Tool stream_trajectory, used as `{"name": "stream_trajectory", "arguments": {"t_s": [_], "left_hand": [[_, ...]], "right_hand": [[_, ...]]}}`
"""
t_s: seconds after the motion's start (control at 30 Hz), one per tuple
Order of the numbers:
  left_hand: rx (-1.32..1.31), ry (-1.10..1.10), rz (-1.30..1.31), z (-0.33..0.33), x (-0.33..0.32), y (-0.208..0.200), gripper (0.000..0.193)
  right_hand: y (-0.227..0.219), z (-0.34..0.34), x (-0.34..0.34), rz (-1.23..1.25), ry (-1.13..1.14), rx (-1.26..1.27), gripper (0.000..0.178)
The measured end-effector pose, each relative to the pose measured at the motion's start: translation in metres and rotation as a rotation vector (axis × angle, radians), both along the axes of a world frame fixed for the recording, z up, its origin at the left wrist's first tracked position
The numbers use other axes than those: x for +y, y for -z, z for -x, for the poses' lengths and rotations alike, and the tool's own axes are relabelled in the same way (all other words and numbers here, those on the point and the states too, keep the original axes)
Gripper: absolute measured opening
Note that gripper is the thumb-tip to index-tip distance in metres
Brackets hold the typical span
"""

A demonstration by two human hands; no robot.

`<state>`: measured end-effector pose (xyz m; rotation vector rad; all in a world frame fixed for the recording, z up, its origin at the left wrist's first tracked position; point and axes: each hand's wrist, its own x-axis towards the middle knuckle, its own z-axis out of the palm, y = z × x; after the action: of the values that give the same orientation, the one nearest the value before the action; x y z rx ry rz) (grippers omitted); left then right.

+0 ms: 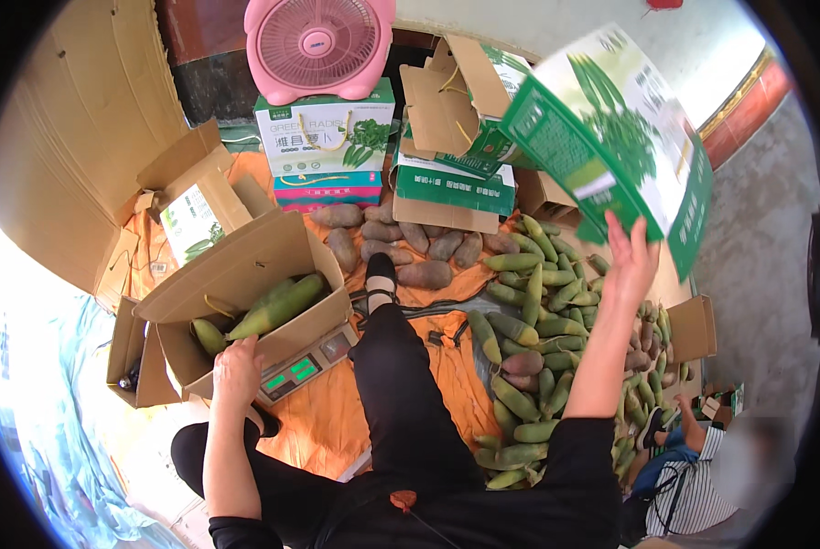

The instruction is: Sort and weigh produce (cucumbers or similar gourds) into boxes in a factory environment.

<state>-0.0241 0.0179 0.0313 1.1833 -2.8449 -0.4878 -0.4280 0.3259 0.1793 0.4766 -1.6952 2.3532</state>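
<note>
Head view: right hand (633, 256) closed on lower edge of raised white-green carton (611, 119). Left hand (238, 368) part-curled at near rim of open box (227, 270), can't tell if gripping. Green radishes (282, 307) inside; box on scale (291, 373), toward orange sheet's (323, 425) left edge.

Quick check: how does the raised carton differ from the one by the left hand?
The raised carton shows green-and-white printing; the lower carton shows mostly plain brown cardboard. The raised carton is tilted in the right hand; the lower carton stands below, its open top showing green radishes. Both are cardboard.
</note>
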Motion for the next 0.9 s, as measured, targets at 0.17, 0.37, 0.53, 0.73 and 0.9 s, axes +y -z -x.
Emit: {"name": "stream_trajectory", "arguments": {"t_s": [0.17, 0.37, 0.53, 0.73, 0.9], "left_hand": [[0.020, 0.008, -0.011, 0.007, -0.003, 0.001, 0.035], [-0.019, -0.015, -0.039, 0.005, -0.004, -0.002, 0.034], [-0.035, -0.021, -0.111, 0.013, -0.007, -0.008, 0.032], [-0.020, 0.005, -0.089, 0.021, -0.009, 0.000, 0.033], [-0.012, -0.008, -0.114, 0.022, -0.009, -0.001, 0.034]], "right_hand": [[-0.034, 0.086, -0.062, 0.003, -0.149, 0.057, 0.040], [-0.061, 0.157, -0.125, -0.023, -0.242, 0.015, 0.034], [-0.046, 0.221, -0.142, -0.073, -0.221, -0.002, 0.047], [0.007, 0.235, -0.146, -0.094, -0.117, -0.075, 0.079], [0.016, 0.238, -0.134, -0.192, -0.197, -0.146, 0.074]]}}
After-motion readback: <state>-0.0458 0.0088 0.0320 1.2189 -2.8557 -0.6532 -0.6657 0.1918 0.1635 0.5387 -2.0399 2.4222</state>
